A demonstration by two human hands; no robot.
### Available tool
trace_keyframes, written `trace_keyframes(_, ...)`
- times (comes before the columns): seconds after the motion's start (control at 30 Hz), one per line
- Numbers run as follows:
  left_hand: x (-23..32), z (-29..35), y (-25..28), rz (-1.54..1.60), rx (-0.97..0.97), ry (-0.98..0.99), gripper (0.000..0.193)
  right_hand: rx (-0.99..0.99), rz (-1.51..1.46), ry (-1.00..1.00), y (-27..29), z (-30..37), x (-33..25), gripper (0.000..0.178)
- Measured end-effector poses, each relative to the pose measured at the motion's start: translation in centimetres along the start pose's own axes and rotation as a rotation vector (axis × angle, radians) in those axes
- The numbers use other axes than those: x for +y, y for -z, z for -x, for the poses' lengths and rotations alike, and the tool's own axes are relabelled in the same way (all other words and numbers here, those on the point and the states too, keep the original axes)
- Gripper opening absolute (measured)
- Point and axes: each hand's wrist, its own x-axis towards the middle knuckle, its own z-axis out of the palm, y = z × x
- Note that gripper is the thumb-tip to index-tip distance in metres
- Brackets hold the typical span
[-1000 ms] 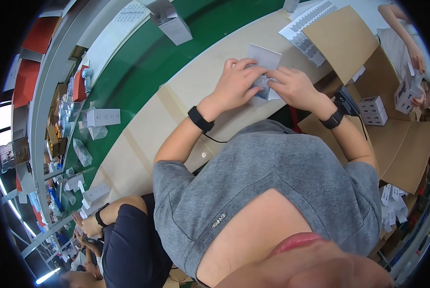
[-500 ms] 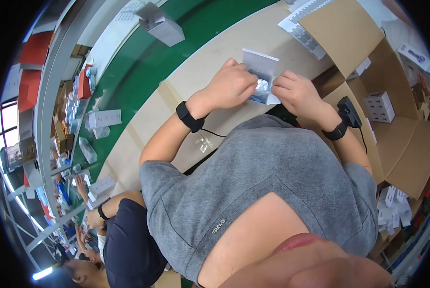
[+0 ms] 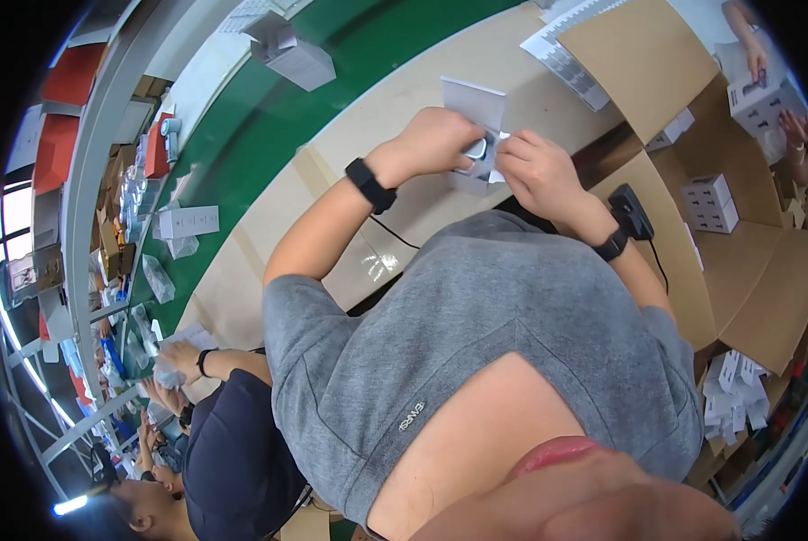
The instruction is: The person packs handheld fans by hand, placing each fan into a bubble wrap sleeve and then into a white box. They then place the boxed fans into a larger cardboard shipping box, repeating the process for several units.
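A small white carton (image 3: 472, 101) stands in front of me on the bench, its lid flap raised at the far side. Inside its opening lies a light grey, shiny-rimmed object (image 3: 478, 149), partly covered by my fingers; its kind I cannot make out. My left hand (image 3: 435, 142) is closed around the carton's left side, with the thumb at the opening. On the opposite side, my right hand (image 3: 539, 173) pinches the carton's edge near a small side flap. A black band circles each of my wrists.
The beige bench top (image 3: 332, 194) borders a green conveyor belt (image 3: 368, 45), which carries an open white carton (image 3: 297, 61) and another carton (image 3: 189, 222). To my right is a big open cardboard box (image 3: 755, 270) with cartons inside. Co-workers are at lower left and upper right.
The carton has tilted and shifted slightly left, and my left hand has moved further over its opening. A co-worker's hands with a carton have come in at upper right.
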Motion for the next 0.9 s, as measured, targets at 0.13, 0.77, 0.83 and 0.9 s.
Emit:
trace_keyframes(0.13,-1.1,2.7,1.8,0.469,0.228,0.01,0.033,0.121,-0.148,0.036,2.5,-1.1,-0.9,0.014)
trace_keyframes(0.77,3.6,5.2,4.0,0.435,0.68,0.22,0.036,-0.17,-0.643,-0.381,-1.4,-3.5,0.1,0.085)
trace_keyframes(0.83,3.1,4.6,3.8,0.24,0.591,0.234,0.038,-0.132,-0.731,-0.4,-4.3,-2.7,1.7,0.083)
trace_keyframes(0.9,1.9,4.2,3.7,0.143,0.546,0.238,0.039,-0.06,-0.926,-0.411,-6.6,-2.2,2.7,0.081)
